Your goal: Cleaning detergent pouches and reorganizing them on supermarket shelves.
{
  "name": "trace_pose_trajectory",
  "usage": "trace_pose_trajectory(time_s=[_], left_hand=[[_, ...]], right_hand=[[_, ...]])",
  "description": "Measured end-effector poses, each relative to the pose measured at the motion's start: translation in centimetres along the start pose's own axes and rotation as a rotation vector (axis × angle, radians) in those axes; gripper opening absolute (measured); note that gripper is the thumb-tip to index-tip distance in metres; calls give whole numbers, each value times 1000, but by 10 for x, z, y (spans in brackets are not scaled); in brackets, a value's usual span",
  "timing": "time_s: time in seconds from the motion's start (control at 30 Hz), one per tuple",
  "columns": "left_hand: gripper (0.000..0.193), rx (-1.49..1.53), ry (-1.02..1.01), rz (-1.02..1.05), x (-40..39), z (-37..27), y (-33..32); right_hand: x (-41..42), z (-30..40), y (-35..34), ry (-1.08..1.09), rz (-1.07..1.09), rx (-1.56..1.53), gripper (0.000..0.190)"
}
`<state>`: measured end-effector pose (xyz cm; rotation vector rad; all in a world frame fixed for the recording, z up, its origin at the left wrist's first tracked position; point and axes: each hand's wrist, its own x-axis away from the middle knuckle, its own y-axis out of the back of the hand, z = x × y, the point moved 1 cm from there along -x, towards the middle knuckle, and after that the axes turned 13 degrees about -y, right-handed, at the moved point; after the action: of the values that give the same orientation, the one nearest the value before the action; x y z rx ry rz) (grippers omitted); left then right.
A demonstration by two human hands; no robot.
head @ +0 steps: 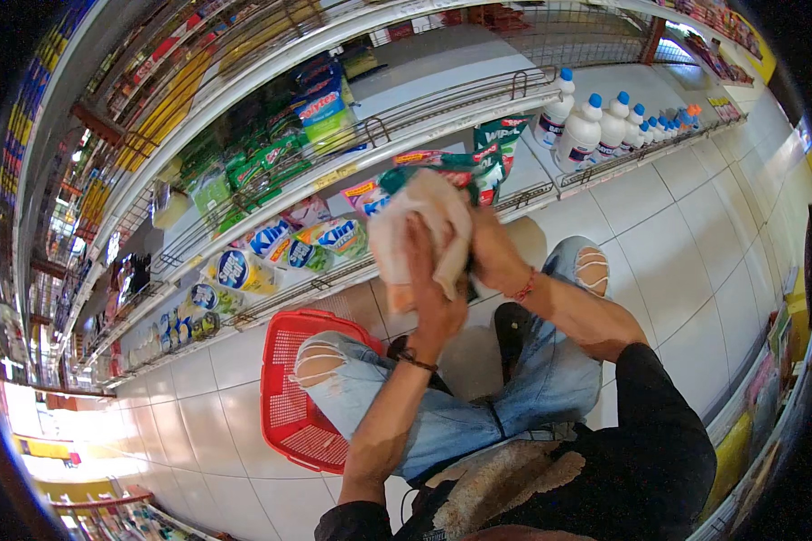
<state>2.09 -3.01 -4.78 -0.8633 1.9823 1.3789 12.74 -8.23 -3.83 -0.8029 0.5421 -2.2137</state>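
Observation:
My left hand (440, 297) presses a crumpled whitish cloth (399, 250), blurred by motion, its fingers spread over the fabric. Beside it my right hand (492, 253) is closed around a dark green refill pouch (394, 178), which lies mostly hidden behind the cloth; only its edges show. The right fingertips are out of sight. Just beyond both hands, on the bottom shelf (528, 177), stand green Wipol pouches (497, 145). To their left lie several So Klin pouches (338, 237) and Super Pell pouches (240, 270).
A red plastic basket (277, 392) stands on the tiled floor (196, 433) by my left knee. White bottles with blue caps (578, 138) line the shelf at right. Wire rails (271, 301) edge the shelves. Green sponge packs (264, 169) fill the shelf above. Another rack (751, 406) rises behind my right side.

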Motion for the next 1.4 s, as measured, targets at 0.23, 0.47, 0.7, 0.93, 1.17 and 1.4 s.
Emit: trace_pose_trajectory(time_s=[0.23, 0.47, 0.7, 0.93, 1.17, 1.4], left_hand=[[48, 691, 792, 401, 43, 11, -36], [56, 1783, 1194, -164, 37, 27, -43], [65, 1983, 882, -372, 60, 48, -49], [68, 2192, 988, -432, 46, 28, -36], [69, 1792, 1425, 29, 92, 61, -78], [60, 1056, 1369, 259, 39, 15, -30]], right_hand=[[6, 80, 21, 518, 78, -184, 40], [13, 64, 9, 293, 181, -106, 37], [25, 85, 16, 460, -59, 743, 30], [63, 112, 0, 641, -339, 1426, 19], [63, 130, 2, 787, -520, 1495, 12], [36, 182, 50, 785, -745, 1665, 12]])
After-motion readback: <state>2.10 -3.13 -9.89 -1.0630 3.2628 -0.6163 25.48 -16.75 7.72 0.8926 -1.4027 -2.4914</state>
